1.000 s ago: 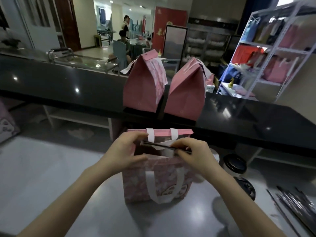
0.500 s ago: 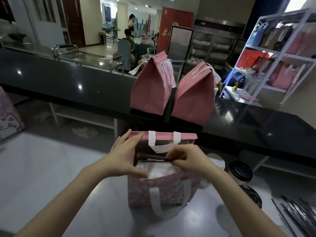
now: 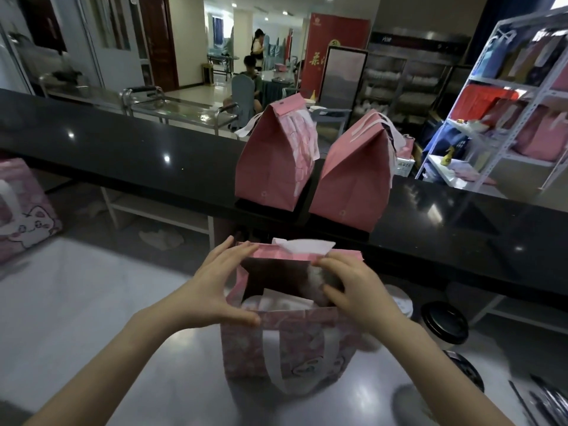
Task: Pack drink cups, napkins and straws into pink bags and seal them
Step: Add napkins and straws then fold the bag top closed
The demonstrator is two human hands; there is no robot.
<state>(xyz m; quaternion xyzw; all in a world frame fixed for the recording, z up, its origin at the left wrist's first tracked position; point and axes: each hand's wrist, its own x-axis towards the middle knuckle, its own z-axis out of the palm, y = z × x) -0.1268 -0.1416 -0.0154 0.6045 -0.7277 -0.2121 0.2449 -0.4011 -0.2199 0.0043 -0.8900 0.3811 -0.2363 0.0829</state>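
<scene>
Person, own body | left hand (image 3: 212,290): bare, slender fingers | left forearm (image 3: 123,361): bare up to frame edge | right hand (image 3: 353,293): bare, slender fingers | right forearm (image 3: 430,364): bare up to frame edge

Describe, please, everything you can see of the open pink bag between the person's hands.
The pink bag stands upright and open on the grey table. It looks like patterned paper, with one white handle hanging down its near face and another above the far rim. Something white lies inside. The left hand spans its mouth, fingers at the far rim, thumb on the near one; the right hand pinches the far rim.
</scene>
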